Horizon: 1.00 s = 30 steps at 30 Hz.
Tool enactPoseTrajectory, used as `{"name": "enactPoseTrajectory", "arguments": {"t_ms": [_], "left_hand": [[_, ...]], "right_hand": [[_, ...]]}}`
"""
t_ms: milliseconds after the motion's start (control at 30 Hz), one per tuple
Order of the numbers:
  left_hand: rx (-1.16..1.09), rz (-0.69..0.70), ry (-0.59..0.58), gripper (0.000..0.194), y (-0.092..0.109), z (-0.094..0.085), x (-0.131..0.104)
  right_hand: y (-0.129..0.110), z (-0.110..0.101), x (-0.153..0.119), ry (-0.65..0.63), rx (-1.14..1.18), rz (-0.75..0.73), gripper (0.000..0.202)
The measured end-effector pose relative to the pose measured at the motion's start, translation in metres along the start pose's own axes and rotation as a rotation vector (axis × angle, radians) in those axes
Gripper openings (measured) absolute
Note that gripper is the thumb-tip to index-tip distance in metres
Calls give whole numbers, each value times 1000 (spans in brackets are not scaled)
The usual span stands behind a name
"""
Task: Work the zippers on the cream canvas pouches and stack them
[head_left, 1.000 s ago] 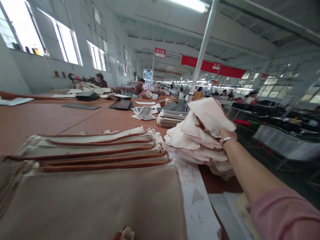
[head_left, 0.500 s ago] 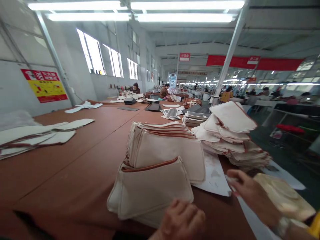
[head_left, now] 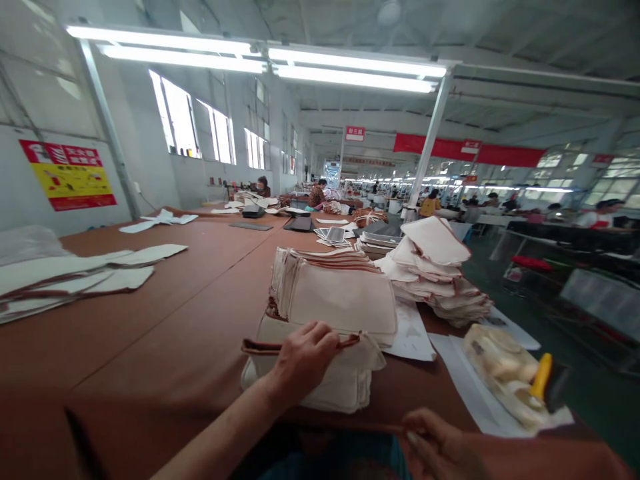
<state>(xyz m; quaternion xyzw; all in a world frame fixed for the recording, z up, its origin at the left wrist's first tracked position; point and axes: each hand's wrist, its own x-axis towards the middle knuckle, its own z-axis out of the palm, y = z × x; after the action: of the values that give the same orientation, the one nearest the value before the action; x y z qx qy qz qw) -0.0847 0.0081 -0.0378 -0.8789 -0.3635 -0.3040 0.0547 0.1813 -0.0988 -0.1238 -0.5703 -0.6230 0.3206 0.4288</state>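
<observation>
My left hand (head_left: pixel 306 357) is closed on the brown top edge of a cream fabric piece (head_left: pixel 265 367) at the front of the table. Under and behind it lie more cream pieces (head_left: pixel 345 390). Further back leans a bundle of cream pieces with brown edges (head_left: pixel 343 297). My right hand (head_left: pixel 435 437) is low at the table's front edge, fingers curled together; whether it holds something is too blurred to tell.
A tall pile of cream pieces (head_left: pixel 433 267) stands at the right, with white sheets (head_left: pixel 455 373) and a clear tray (head_left: pixel 500 360) holding a yellow-handled tool (head_left: pixel 541 377). Flat cream strips (head_left: pixel 75 273) lie left on the brown table (head_left: pixel 170 327). People sit farther off.
My left hand has moved up and taken hold of the front piece's top edge. My right hand has come down from the white sheet to the table edge. The yellow-handled tool now shows in the tray.
</observation>
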Motion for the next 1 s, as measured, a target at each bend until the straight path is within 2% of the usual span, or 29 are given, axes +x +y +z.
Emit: {"name": "enactPoseTrajectory", "arguments": {"t_ms": [33,100,167,200,267,367,433,500,600,667,733,800,933,1000], "left_hand": [[-49,26,-5,18,8,-20,-13],[-340,58,-58,16,25,-62,-38],[-655,34,-181,14,43,-94,-57],[-801,2,-221,12,50,-105,-64],[-1072,-79,-236,16,59,-115,-75],[-1420,-192,-172,33,63,-111,-82],[-1574,-251,-215,34,65,-109,-83],[-1640,-295,-279,31,69,-111,-83],[-1689,-297,-303,32,75,-117,-81],[-1703,-267,-302,31,79,-117,-76],[-1659,-258,-279,29,83,-112,-70],[-1567,-255,-184,26,87,-103,-64],[-1314,-240,94,26,96,-84,-57],[-1251,-249,104,28,97,-79,-56]], "right_hand": [[-12,-1,1,37,-14,-58,30],[-38,-3,2,66,-40,-220,19],[-67,0,-2,50,-44,-373,12],[-82,3,-5,24,-35,-427,12],[-108,9,-15,-41,-2,-459,12],[-133,12,-25,-133,142,-294,24],[-139,7,-22,-111,286,-113,32],[-136,-3,-11,-100,400,22,34],[-129,-14,3,-106,448,94,33],[-129,-11,1,-145,478,63,38],[-136,0,-12,-251,523,-21,44],[-146,14,-30,-333,525,-150,41],[-163,31,-53,-224,345,-395,36],[-163,31,-52,-183,274,-461,32]]}}
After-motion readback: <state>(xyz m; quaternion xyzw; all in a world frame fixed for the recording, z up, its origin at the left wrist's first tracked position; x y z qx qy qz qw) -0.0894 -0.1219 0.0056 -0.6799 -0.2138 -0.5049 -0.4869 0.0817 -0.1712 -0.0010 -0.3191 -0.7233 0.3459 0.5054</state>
